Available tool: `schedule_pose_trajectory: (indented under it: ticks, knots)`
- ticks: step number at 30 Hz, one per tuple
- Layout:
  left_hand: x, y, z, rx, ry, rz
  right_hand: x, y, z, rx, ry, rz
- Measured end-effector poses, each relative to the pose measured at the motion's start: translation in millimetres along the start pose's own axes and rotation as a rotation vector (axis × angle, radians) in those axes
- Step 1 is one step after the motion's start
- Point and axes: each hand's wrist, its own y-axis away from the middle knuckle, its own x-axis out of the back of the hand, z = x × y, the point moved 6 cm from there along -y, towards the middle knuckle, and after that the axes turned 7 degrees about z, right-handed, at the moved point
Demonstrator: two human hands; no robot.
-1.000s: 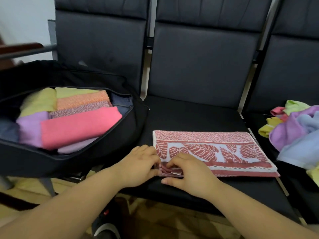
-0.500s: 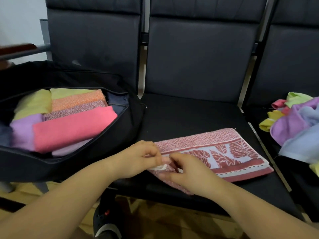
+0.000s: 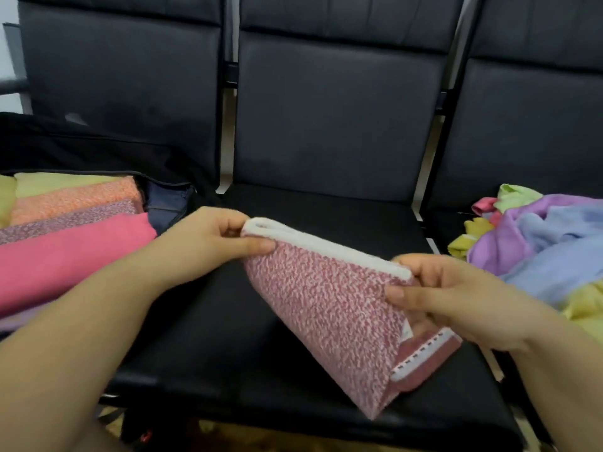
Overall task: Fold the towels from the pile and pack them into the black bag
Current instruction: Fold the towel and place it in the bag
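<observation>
A folded red-and-white towel (image 3: 329,308), nubbly terry with a speckled weave, a plain white folded edge on top and a dashed white band near its lower right corner, is held up over the black padded seat (image 3: 235,321), its lower end hanging close to the cushion. The left hand (image 3: 208,239) pinches the top left corner between thumb and curled fingers (image 3: 254,246); the right hand (image 3: 456,298) pinches the top right corner the same way. To the left, the black bag (image 3: 98,151) lies open, holding smooth folded towels (image 3: 65,243) in pink, speckled mauve, orange and yellow-green. On the right seat lies a crumpled pile of towels (image 3: 541,249) in lilac, pale blue, yellow, green and pink. No readable writing shows.
</observation>
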Motion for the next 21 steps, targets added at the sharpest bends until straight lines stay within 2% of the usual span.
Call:
schedule_pose_trajectory:
  ticks: [3,5,8,10,12,14,16,18,21]
  knots:
    - [-25.0,-21.6,21.8,-0.092,0.036,0.184,28.3,8.6,-1.8,-0.010,-0.023,0.095]
    - [-44.7,-32.8,28.9,-0.107,0.094,0.209,47.8,14.8,-1.7,-0.048,-0.044,0.211]
    - [-78.9,-45.9,23.7,-0.033,0.034,0.101,74.2,21.0,14.1,-0.183,0.026,0.407]
    - [-102.2,-48.6,5.1,0.092,-0.213,-0.032,91.9,22.8,42.0,-0.352,0.282,0.507]
    - [-119.9,-43.7,-19.4,0.223,-0.416,-0.188,104.2,27.3,70.8,-0.575,0.537,0.490]
    - [-130.1,-38.2,-37.1,0.292,-0.501,-0.277,106.3,32.5,89.5,-0.729,0.536,0.440]
    - [-131.7,-35.8,-42.8,0.298,-0.536,-0.277,98.2,32.5,94.0,-0.720,0.416,0.430]
    - [-130.5,-32.2,-42.1,0.342,-0.500,-0.280,88.0,25.9,93.6,-0.608,0.352,0.451]
    - [-128.4,-10.4,-38.2,0.506,-0.425,-0.426,81.8,20.0,87.1,-0.434,0.453,0.556]
